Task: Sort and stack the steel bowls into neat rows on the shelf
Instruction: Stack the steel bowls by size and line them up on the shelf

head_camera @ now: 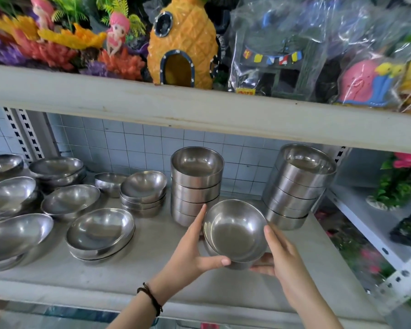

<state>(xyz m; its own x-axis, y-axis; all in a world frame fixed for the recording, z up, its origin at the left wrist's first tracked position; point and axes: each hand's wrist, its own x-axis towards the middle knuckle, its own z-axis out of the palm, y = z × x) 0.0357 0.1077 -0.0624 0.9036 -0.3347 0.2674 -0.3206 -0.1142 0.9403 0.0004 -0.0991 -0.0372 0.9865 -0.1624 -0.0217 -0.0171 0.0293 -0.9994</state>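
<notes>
Both my hands hold a short stack of steel bowls (235, 231) over the front middle of the grey shelf (152, 276). My left hand (195, 245) grips its left side, thumb under the front rim. My right hand (278, 255) grips the right side, thumb beneath. Behind stand two tall stacks of straight-sided bowls, one at the middle (196, 184) and one at the right (297, 186). Low stacks of rounded bowls (142, 191) (100, 233) sit to the left.
Wider shallow bowls (10, 205) crowd the shelf's left end. The upper shelf board (199, 110) hangs close above, carrying a pineapple ornament (183, 43) and bagged decorations. A perforated white rack (377, 252) with plastic plants stands on the right.
</notes>
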